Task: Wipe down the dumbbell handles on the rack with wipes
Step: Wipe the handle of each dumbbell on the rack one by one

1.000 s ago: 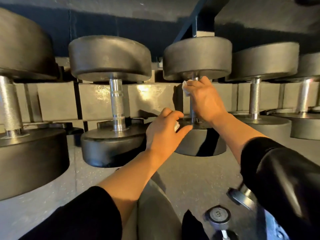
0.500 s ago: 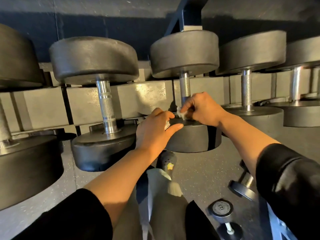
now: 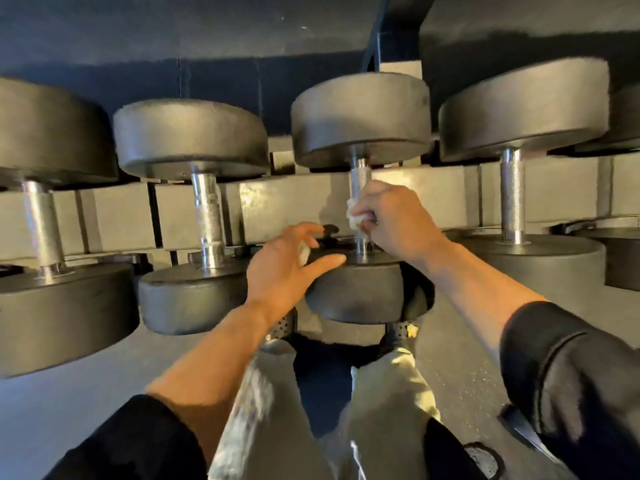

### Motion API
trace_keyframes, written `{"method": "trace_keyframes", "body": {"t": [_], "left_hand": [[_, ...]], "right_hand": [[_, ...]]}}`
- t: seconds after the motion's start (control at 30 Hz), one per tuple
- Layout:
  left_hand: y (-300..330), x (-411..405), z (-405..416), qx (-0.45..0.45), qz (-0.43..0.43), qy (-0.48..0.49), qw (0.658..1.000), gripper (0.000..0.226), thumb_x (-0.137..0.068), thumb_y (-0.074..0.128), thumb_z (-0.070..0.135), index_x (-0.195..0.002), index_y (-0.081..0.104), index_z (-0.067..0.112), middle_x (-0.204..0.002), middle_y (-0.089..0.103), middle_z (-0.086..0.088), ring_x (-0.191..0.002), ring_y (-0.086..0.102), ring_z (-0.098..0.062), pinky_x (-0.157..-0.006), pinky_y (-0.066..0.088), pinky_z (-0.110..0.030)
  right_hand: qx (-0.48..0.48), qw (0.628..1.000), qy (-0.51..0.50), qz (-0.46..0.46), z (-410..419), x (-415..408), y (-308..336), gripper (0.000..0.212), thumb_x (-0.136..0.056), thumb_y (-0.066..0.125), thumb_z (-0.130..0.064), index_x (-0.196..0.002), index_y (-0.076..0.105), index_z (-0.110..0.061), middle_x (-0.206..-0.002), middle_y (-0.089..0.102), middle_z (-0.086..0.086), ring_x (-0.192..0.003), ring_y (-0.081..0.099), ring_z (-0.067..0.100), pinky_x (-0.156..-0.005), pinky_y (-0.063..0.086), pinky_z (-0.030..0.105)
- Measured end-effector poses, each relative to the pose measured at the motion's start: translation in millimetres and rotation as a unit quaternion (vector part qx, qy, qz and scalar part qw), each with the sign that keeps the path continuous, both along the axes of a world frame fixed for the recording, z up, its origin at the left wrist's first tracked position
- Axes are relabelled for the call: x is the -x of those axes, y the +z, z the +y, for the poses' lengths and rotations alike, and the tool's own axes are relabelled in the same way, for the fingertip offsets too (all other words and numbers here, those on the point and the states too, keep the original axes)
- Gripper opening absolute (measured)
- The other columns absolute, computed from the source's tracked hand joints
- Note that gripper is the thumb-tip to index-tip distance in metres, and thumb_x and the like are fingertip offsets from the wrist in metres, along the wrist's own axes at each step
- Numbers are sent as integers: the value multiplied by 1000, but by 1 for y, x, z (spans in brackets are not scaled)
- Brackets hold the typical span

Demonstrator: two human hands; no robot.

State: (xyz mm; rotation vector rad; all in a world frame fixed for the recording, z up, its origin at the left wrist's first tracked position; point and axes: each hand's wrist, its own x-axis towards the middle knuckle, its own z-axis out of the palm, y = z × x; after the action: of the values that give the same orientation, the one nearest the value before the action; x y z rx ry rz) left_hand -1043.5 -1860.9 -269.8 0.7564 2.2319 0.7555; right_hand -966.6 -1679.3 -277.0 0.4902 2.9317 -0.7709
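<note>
The fingers (image 3: 372,211) of the right hand (image 3: 394,223) are curled round a small white wipe (image 3: 354,216) and press it against the shiny metal handle (image 3: 359,188) of a dumbbell (image 3: 360,123). The wipe sits low on the handle, a bit above the near weight (image 3: 363,292). Above the fingers the handle is bare and has a rough, bumpy grip.

The left hand (image 3: 287,268) has its fingers spread. Its thumb (image 3: 325,263) lies flat on top of the near weight. The other fingers reach over toward the bottom of the handle, and their tips are dark and hard to see. Something small and white (image 3: 304,252) shows at the palm, but it is too blurry to tell what it is or if the hand holds it.

Both arms wear black sleeves (image 3: 568,372) pushed up.

This dumbbell lies on a grey rack (image 3: 294,202) in a row with others. The one to the left (image 3: 194,136) has a smooth shiny handle. The one to the right (image 3: 519,109) has a bumpy handle.

Down below are the person's pale trousers (image 3: 388,393) and dark shoes with little holes (image 3: 284,323). One shoe has a small yellow star (image 3: 412,329) on it. The floor (image 3: 460,368) is grey and speckled.

No words or numbers can be read anywhere.
</note>
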Motion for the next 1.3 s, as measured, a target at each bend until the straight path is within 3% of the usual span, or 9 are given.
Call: {"method": "trace_keyframes", "body": {"t": [0.13, 0.23, 0.33, 0.47, 0.63, 0.8, 1.0, 1.17, 1.3], "left_hand": [[1, -17, 15, -46, -36, 102, 993, 33, -75, 73, 40, -102, 59, 26, -85, 59, 14, -79, 55, -1, -67, 36, -4], [4, -29, 26, -38, 16, 138, 990, 30, -76, 75, 36, -99, 61, 21, -81, 58, 16, -75, 54, 5, -67, 37, -1], [7, -41, 40, -49, 68, 183, 980, 32, -78, 74, 34, -102, 63, 16, -82, 61, 9, -73, 55, -1, -67, 39, -7], [16, -62, 71, -83, 95, 306, 944, 7, -89, 63, 27, -91, 58, 24, -77, 61, 10, -71, 57, -6, -66, 44, -18], [13, -80, 92, -3, 153, 323, 934, 8, -93, 53, 23, -94, 59, 17, -88, 63, 0, -74, 51, -11, -64, 31, -20], [14, -80, 93, 10, 160, 332, 930, 13, -90, 54, 17, -100, 60, 13, -90, 65, -5, -79, 57, -18, -70, 43, -27], [12, -79, 92, 23, 166, 329, 929, 11, -89, 54, 17, -97, 60, 13, -86, 64, -5, -76, 56, -20, -67, 43, -30], [13, -81, 94, 24, 165, 334, 928, 9, -88, 53, 14, -95, 60, 12, -84, 64, -5, -75, 54, -18, -68, 43, -30], [13, -81, 94, 17, 170, 335, 927, 7, -88, 54, 13, -92, 60, 11, -80, 62, -3, -74, 56, -21, -71, 48, -35]], "right_hand": [[103, 994, -13, -26, 3, -12, -6, 15, -73, 76, -7, -88, 75, -8, -93, 67, 10, -85, 65, 28, -80, 53, 32], [122, 992, -10, -42, 5, -13, -6, 21, -77, 74, -11, -98, 73, -9, -102, 67, 9, -91, 64, 22, -84, 50, 26], [142, 989, -1, -35, 7, -17, -3, 17, -77, 75, -14, -94, 73, -10, -99, 65, 7, -91, 63, 21, -79, 44, 19], [215, 974, -69, 15, 18, -23, 5, 15, -79, 71, -7, -93, 73, -8, -87, 54, -4, -79, 55, 12, -65, 35, 1], [164, 962, -191, 108, 42, -20, -1, 24, -81, 68, -4, -105, 69, -9, -99, 59, 2, -88, 55, 12, -78, 43, 17], [181, 956, -178, 146, 41, -11, -17, 24, -80, 70, -3, -104, 69, -7, -102, 64, 6, -92, 60, 15, -80, 43, 12], [241, 958, -134, 80, 26, -30, -25, 11, -80, 65, 0, -86, 71, -7, -88, 64, 4, -76, 59, 11, -66, 44, 8], [284, 957, -68, -4, 33, -35, -21, 10, -79, 69, -6, -89, 73, -8, -92, 63, 0, -79, 54, 7, -64, 34, 6], [265, 953, -137, 48, 39, -38, -26, 12, -81, 65, -4, -90, 71, -9, -93, 63, 2, -84, 57, 12, -71, 42, 16]]}}
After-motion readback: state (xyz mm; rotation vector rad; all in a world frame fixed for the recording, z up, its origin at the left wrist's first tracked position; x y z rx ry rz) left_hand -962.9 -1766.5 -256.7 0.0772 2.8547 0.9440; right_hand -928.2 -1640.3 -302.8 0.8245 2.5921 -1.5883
